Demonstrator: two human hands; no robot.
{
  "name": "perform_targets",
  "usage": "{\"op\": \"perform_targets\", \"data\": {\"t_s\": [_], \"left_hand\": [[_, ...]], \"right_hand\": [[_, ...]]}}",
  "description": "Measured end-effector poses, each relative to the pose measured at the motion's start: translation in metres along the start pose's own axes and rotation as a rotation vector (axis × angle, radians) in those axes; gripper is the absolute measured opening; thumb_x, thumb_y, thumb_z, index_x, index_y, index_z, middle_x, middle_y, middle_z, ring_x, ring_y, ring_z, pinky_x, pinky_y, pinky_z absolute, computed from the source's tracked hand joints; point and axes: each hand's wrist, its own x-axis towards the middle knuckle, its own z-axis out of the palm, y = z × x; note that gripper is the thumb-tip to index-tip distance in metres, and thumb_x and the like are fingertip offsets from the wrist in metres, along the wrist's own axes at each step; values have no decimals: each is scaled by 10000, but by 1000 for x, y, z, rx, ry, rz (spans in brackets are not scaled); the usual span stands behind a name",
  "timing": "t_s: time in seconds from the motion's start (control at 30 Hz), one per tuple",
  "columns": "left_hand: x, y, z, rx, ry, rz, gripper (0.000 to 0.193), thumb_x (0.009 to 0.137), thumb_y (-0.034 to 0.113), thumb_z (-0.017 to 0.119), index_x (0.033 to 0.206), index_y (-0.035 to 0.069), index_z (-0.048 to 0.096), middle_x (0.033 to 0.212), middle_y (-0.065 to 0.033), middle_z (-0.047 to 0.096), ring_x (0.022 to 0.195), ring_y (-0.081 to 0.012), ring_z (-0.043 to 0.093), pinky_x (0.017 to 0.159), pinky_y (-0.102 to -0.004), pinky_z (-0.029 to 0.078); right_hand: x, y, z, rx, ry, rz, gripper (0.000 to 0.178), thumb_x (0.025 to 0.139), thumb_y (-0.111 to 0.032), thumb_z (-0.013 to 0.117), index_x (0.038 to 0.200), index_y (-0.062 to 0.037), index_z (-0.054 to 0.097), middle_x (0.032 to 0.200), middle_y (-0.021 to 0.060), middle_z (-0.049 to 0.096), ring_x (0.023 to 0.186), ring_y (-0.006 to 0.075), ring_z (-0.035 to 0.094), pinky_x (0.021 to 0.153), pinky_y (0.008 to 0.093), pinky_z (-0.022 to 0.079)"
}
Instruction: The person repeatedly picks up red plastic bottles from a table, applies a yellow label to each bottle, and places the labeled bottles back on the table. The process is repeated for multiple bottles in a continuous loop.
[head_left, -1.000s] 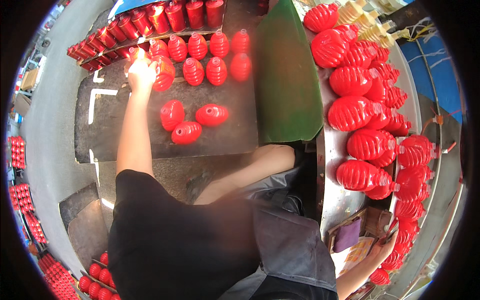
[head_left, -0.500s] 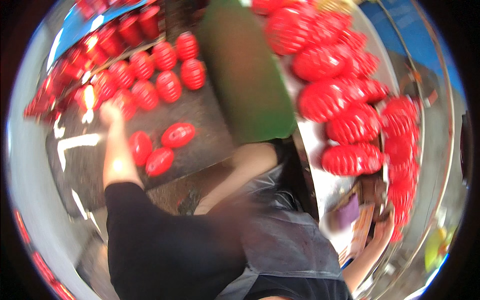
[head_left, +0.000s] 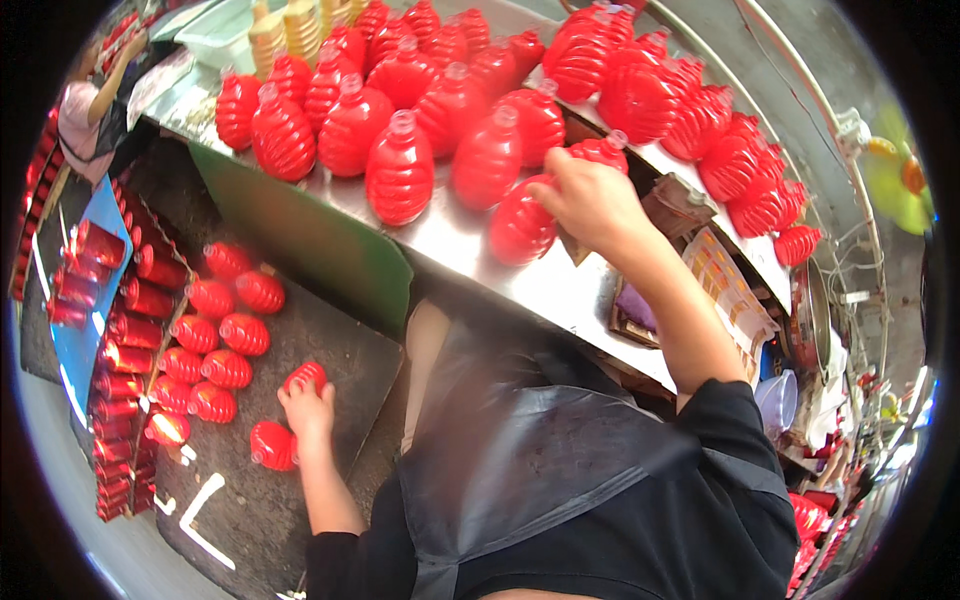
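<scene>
Item 1: ribbed red bottle at the right hand [head_left: 522,228], on the near part of the steel worktop [head_left: 560,308]. The right hand [head_left: 592,200] grasps its upper end, fingers closed there; its neck is hidden.

Item 2: ribbed red bottle at the left hand [head_left: 305,375], on the dark board [head_left: 345,338]. The left hand [head_left: 308,410] lies over its near side, fingers bent; whether it grips or merely touches, cannot tell.

Item 3: lone red bottle [head_left: 273,446], just beside the left hand.

Handling, as judged: thin-looking walls call for light, even finger pressure; the right wrist is best kept clear of the crowded red bottles [head_left: 400,180] alongside, the left of item 3.

Surroundings: paired row of red bottles [head_left: 228,368]; racked red cylinders [head_left: 135,330]; green panel [head_left: 300,262]; purple pad [head_left: 636,307]; cream ribbed bottles [head_left: 302,30] at the far end.
</scene>
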Motion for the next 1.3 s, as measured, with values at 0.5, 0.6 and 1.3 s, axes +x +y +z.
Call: {"op": "perform_targets", "data": {"t_s": [0.5, 0.6, 1.3], "left_hand": [[28, -38, 2, -103, 257, -238, 168, 770, 102, 827, 886, 25, 732, 939, -187, 685, 894, -398, 681, 828, -498, 548], [29, -21, -45, -149, 211, -205, 184, 763, 92, 827, 915, 16, 757, 949, -201, 704, 891, -397, 688, 839, -492, 550], [35, 357, -344, -473, 79, 829, 183, 720, -103, 766, 855, -32, 665, 858, -112, 621, 724, -228, 622, 671, -324, 495]], "right_hand": [[-301, 305, -118, 968, 880, 745, 202, 1019, -310, 621, 969, -119, 661, 697, -14, 586, 530, 76, 542, 419, 224, 398], [-366, 373, -145, 1008, 1213, 898, 208, 1034, -333, 642, 977, -136, 674, 632, -47, 572, 445, 56, 494, 372, 196, 354], [-426, 684, -63, -114, 360, 1355, 448, 840, -314, 715, 990, 106, 755, 926, 321, 740, 891, 395, 769, 809, 472, 572]]}}
